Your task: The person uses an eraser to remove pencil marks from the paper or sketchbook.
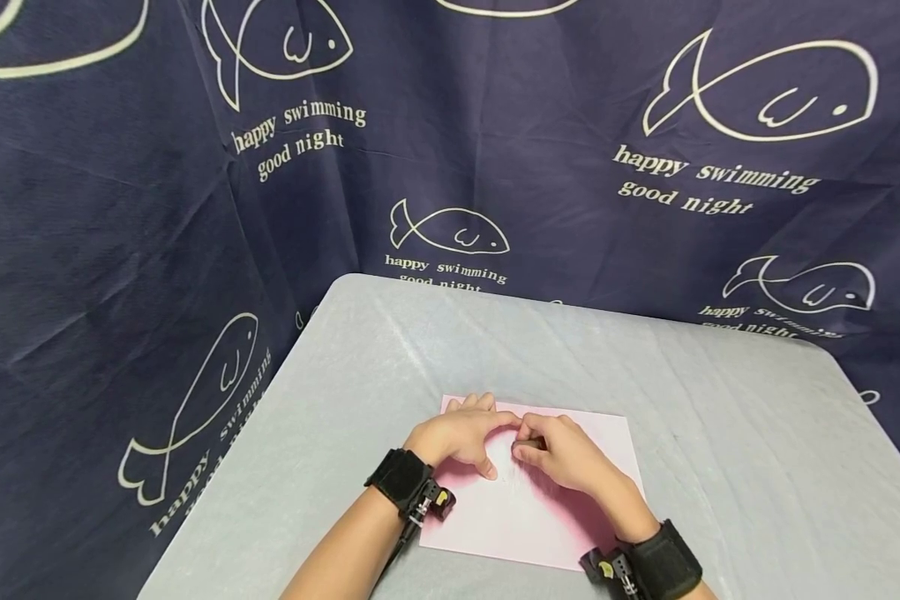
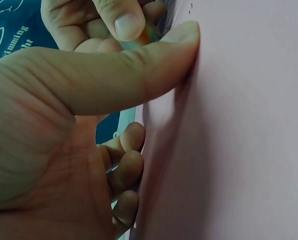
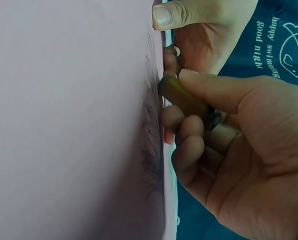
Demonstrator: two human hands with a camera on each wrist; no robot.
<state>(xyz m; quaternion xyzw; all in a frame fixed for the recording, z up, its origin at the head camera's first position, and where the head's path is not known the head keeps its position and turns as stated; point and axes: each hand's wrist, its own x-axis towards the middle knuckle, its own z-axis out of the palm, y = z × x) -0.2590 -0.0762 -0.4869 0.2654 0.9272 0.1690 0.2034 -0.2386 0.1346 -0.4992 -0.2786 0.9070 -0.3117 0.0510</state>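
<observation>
A pink sheet of paper lies on the grey table near its front edge. My left hand rests on the sheet's upper left part. In the left wrist view its thumb presses straight onto the paper, and the other fingers lie loosely curled at the paper's edge. My right hand pinches a short dark olive crayon stub between thumb and curled fingers, its tip on the paper. Dark scribble marks run along the sheet beside the crayon.
A dark blue cloth printed with white fish and lettering hangs behind and to the left of the table. Black straps with small cameras sit on both wrists. The table's left edge drops off close to my left forearm.
</observation>
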